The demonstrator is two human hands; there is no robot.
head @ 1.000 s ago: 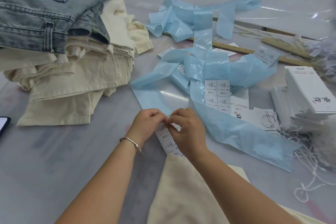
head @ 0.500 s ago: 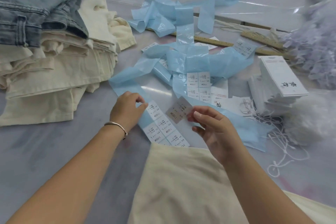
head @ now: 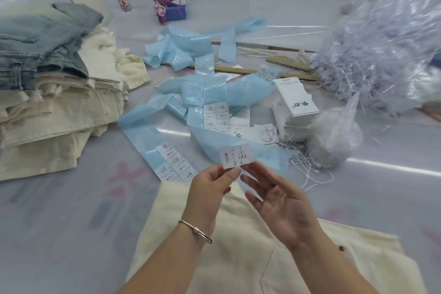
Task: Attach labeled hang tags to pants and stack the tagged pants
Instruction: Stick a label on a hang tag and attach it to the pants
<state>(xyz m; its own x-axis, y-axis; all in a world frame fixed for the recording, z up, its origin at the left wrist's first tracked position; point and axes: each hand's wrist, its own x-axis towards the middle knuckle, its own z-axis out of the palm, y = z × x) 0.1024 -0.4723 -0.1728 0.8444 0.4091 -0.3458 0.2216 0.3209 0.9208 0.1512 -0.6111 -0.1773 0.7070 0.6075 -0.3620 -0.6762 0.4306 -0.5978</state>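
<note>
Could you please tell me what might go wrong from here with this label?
The left hand pinches the label only at its lower edge, so it may curl or fold onto itself. Loose blue backing strip lies right below and could catch it. Tangled strings beside the hang tag stack may snag when a tag is pulled.

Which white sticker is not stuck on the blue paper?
The sticker marked 1103# L, pinched up in the left hand. The other stickers all lie stuck to the blue strip.
</note>
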